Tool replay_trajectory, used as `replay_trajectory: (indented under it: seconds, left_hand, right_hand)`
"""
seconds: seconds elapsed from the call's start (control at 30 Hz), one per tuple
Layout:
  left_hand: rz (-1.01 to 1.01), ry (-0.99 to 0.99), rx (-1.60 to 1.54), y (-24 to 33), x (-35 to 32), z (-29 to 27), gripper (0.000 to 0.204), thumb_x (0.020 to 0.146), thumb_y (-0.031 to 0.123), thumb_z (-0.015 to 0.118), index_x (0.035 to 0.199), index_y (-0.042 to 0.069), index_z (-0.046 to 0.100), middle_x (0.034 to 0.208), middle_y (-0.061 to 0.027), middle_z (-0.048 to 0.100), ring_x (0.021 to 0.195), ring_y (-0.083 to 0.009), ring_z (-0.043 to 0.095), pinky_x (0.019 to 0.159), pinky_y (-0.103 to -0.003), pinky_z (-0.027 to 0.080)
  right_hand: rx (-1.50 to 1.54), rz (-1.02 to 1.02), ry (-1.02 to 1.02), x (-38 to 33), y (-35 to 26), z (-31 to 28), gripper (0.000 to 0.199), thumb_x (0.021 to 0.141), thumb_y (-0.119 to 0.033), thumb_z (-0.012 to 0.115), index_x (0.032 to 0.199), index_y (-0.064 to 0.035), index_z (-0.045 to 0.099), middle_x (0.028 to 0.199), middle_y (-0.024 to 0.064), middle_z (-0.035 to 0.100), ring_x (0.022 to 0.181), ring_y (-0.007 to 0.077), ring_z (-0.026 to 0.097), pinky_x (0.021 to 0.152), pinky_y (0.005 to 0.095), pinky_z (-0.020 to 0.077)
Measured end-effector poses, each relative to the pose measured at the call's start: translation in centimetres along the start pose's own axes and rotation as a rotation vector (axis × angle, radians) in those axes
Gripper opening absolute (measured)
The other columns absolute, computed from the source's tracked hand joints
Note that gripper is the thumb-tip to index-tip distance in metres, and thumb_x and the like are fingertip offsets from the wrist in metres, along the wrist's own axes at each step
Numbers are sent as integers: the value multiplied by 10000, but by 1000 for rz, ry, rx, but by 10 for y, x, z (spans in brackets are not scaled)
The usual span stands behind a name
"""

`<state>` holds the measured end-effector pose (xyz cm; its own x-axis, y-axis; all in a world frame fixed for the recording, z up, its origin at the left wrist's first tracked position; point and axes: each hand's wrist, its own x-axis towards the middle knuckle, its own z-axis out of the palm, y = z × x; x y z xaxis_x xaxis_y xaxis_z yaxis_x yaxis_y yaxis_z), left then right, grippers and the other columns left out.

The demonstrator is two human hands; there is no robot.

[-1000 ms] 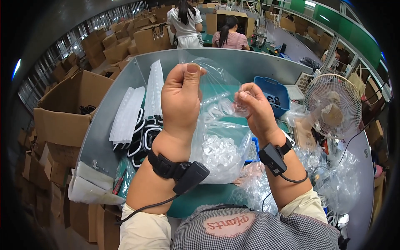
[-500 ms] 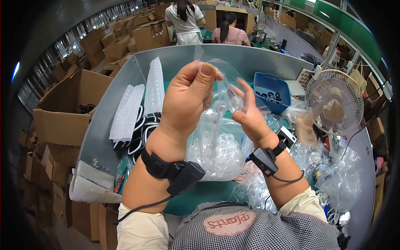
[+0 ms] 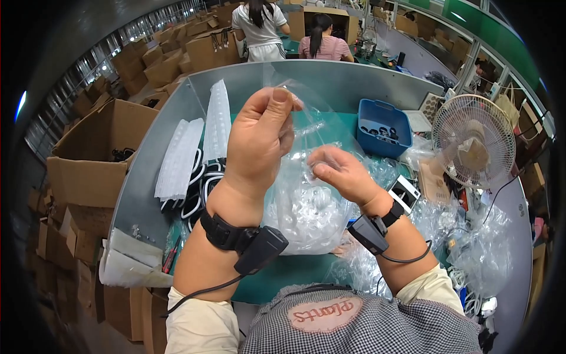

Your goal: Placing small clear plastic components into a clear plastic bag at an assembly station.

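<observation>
My left hand is raised over the table, thumb pressed against the fingers, gripping the upper edge of a clear plastic bag. Lower and to the right, my right hand has its fingers curled toward the thumb against the see-through film. What it pinches is hard to make out through the plastic. Beneath both hands a larger clear bag full of small transparent plastic pieces rests on the green table top.
On the left lie white strips and black-and-white looped parts. A blue bin with dark round parts and a fan stand on the right. Loose clear bags cover the right side. Two people are beyond the partition.
My right hand has come down and to the left, its fingers going from spread to curled. My left hand keeps its grip and has shifted slightly left.
</observation>
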<state>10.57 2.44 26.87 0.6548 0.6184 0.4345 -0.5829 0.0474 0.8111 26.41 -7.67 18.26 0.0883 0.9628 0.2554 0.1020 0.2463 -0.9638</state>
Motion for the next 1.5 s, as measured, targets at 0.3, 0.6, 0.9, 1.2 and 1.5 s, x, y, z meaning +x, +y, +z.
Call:
replay_trajectory:
  seconds: [0.3, 0.6, 0.9, 1.2, 1.5]
  left_hand:
    - [-11, -48, -46, 6, 3, 5, 274, 1010, 308, 522, 923, 68, 622, 619, 69, 365, 500, -10, 278, 420, -181, 220]
    - [195, 14, 180, 12, 11, 18, 283, 998, 302, 549, 920, 47, 644, 602, 68, 361, 489, -16, 301, 432, -190, 226]
    - [249, 208, 158, 15, 13, 5, 279, 985, 298, 577, 893, 43, 645, 588, 81, 378, 479, -7, 300, 420, -196, 220]
    - [344, 242, 321, 19, 11, 10, 308, 977, 330, 591, 889, 40, 649, 583, 97, 391, 495, 3, 310, 443, -193, 229]
    - [179, 62, 166, 17, 9, 13, 292, 1000, 308, 546, 941, 45, 658, 588, 66, 329, 468, -20, 283, 413, -195, 190]
  right_hand:
    - [25, 51, -11, -10, 18, 4, 354, 854, -224, 699, 1138, -32, 609, 1131, 78, 601, 1109, 185, 551, 963, 355, 453]
    - [-193, 55, -183, -6, 7, 4, 290, 767, -238, 793, 959, -45, 693, 1117, 97, 640, 1024, 188, 599, 978, 335, 438]
    - [149, 69, 204, -11, 20, 7, 172, 784, -147, 779, 843, -44, 655, 860, 64, 679, 777, 154, 647, 727, 296, 516]
    - [-438, 94, 396, -25, 19, 12, 406, 748, -264, 771, 1094, -75, 673, 820, 30, 641, 636, 124, 564, 614, 269, 479]
    - [-314, 259, 18, -25, 21, 3, 569, 746, -317, 772, 1236, -93, 591, 1278, 139, 533, 1162, 268, 514, 875, 345, 497]
